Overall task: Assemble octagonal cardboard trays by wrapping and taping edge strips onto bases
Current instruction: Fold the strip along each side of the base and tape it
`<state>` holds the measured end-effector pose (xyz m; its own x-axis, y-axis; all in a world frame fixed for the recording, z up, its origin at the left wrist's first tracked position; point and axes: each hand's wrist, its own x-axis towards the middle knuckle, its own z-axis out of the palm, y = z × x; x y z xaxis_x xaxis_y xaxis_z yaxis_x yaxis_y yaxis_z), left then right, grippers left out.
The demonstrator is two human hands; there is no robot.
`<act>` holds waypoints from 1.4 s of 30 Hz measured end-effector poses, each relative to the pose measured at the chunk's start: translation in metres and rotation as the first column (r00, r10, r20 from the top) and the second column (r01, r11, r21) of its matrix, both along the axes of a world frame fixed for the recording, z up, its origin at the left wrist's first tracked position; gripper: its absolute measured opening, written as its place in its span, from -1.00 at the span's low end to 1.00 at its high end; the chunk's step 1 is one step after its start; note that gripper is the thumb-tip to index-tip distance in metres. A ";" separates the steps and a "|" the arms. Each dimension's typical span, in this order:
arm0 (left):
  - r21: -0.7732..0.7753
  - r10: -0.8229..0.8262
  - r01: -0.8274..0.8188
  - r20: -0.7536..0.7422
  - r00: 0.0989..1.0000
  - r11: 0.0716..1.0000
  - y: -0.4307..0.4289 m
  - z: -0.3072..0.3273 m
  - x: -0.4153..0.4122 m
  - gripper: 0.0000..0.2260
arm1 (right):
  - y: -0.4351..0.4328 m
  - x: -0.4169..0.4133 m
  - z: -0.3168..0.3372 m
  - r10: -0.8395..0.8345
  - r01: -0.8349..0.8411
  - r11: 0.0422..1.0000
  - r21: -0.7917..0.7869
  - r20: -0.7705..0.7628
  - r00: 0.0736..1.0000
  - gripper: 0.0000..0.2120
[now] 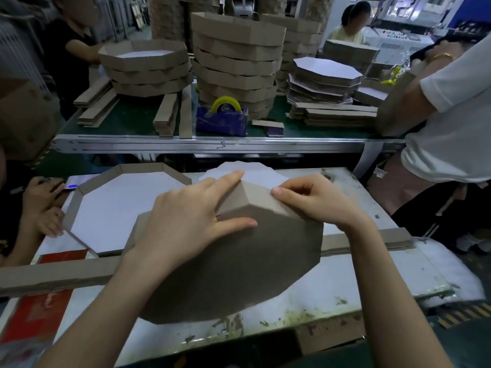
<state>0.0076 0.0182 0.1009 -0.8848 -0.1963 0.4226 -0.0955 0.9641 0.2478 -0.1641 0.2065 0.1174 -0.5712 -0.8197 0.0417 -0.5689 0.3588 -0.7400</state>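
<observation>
A brown octagonal base [231, 272] lies face down in front of me on the white table [358, 274]. A brown edge strip [247, 199] is wrapped along its far side. My left hand [191, 216] lies flat on the base, thumb on its top and forefinger stretched over the strip's far corner. My right hand [316, 200] pinches the strip at the base's far right edge. A finished tray [117, 205] with a white floor sits to the left. A long loose strip [53, 277] crosses the table at the left.
Another person's hands [42, 208] rest at the left edge. Across a metal rail stand a blue tape dispenser [223, 118], stacks of finished trays [236, 65], a pile of flat bases [324, 81] and bundles of strips [334, 115]. A person in white [446, 123] stands at the right.
</observation>
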 end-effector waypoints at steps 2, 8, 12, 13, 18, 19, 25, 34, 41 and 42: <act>0.088 0.008 -0.001 -0.077 0.997 0.996 -0.005 -0.003 0.008 -0.24 | 0.004 0.000 0.011 0.008 -0.008 0.997 -0.080 -0.004 1.000 -0.77; 0.331 0.049 -0.052 0.017 0.999 0.942 -0.006 -0.036 0.022 -0.23 | -0.005 0.006 0.012 0.043 -0.039 0.994 -0.097 0.039 0.998 -0.69; 0.326 0.070 -0.048 -0.055 0.996 0.944 -0.005 -0.039 0.022 -0.26 | -0.015 0.015 0.004 0.049 -0.048 0.998 -0.030 0.042 0.998 -0.86; 0.305 0.048 -0.024 -0.070 0.996 0.952 -0.003 -0.035 0.020 -0.28 | -0.018 0.018 0.002 0.060 -0.059 0.998 -0.024 0.037 0.997 -0.89; 0.293 -0.092 0.098 -0.032 0.995 0.951 0.003 -0.024 0.014 -0.30 | -0.021 0.025 0.002 0.088 -0.088 0.996 -0.025 0.002 0.996 -0.91; 0.291 -0.103 0.108 -0.032 0.994 0.951 0.003 -0.024 0.014 -0.30 | -0.018 0.025 0.004 0.096 -0.096 0.995 -0.032 0.002 0.995 -0.91; 0.237 -0.105 0.125 -0.096 0.990 0.963 0.009 -0.024 0.019 -0.42 | -0.012 0.028 0.009 0.115 -0.115 0.993 0.028 -0.013 0.993 -0.91; 0.207 -0.144 0.178 -0.171 0.975 0.962 0.008 -0.027 0.022 -0.68 | -0.013 0.034 0.007 0.067 -0.069 0.997 0.043 0.044 0.997 -0.82; 0.304 -0.183 0.208 -0.110 0.977 0.930 -0.001 -0.021 -0.002 -0.73 | -0.027 0.004 -0.006 -0.124 0.108 0.966 -0.235 -0.055 0.991 -0.88; 0.309 -0.185 0.208 -0.102 0.977 0.928 -0.001 -0.021 -0.006 -0.74 | -0.031 -0.007 -0.013 -0.203 0.193 0.929 -0.316 0.002 0.979 -0.87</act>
